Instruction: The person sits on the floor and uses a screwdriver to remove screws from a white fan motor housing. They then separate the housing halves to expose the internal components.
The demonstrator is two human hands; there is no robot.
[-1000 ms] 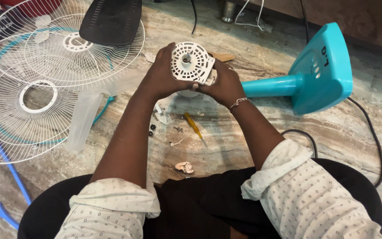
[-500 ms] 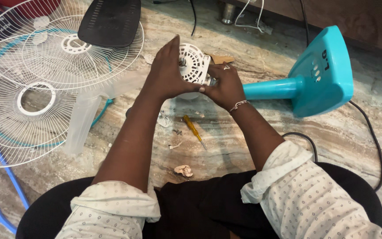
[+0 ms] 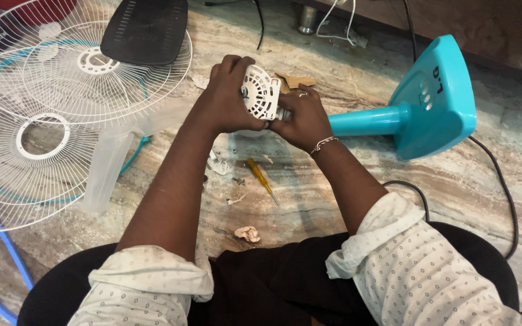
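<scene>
Two hands meet on one part at the top middle of my view: the left hand [image 3: 228, 99] wraps over the far and left side of a white slotted fan motor cover [image 3: 261, 92], fingers curled shut around its rim, and the right hand [image 3: 300, 118] closes on its lower right edge, thumb and fingers pinched where the cover meets the teal stand pole [image 3: 367, 121]; both grips look firm, though I cannot tell how far the right fingers reach behind the cover; the cover is held above the floor, tilted so its vented face turns toward me and to the right. A thin bracelet [image 3: 322, 143] sits on the right wrist, and both sleeves are rolled up, white with small dots. The pole runs right from the hands to a teal fan base [image 3: 439, 99] lying tipped on its side on the marbled stone floor [image 3: 345, 199]; a black cable [image 3: 502, 181] loops along the floor near the base. Below the hands, on the floor, I see a yellow-handled screwdriver [image 3: 261, 178], a few small dark screws [image 3: 237, 180] just beside it, and a crumpled pale scrap [image 3: 248, 233] nearer my lap. To the left lie two white wire fan guards [image 3: 37, 145], overlapping, with a clear fan blade [image 3: 107, 166] resting across the nearer one; a black vented panel [image 3: 146, 30] sits on the far guard at the top.
</scene>
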